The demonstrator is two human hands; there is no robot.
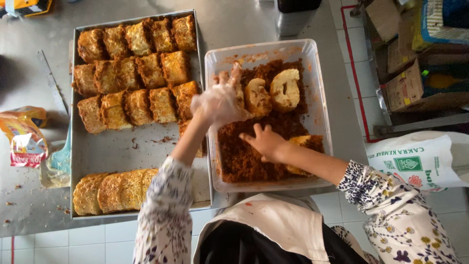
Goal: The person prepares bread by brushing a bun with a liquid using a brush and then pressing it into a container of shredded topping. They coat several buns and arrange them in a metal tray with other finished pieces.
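Brown crumbs filled the clear plastic tub (312,73), and both hands were down in it. Her left hand (221,101), in a thin plastic glove, hovered loosely open over a pale bread slice (257,97), gripping nothing I could make out. Her bare right hand (266,143) lay flat, fingers spread, pressing the crumbs (242,161) beside another slice (305,143). Just left of the tub, a metal tray (117,151) held rows of coated pieces (139,73).

A clear plastic tub (312,98) holds dark brown crumbs (244,156). Three pale, partly coated bread pieces (286,90) lie side by side at its far end; another piece (305,143) sits half-buried near the right wall.
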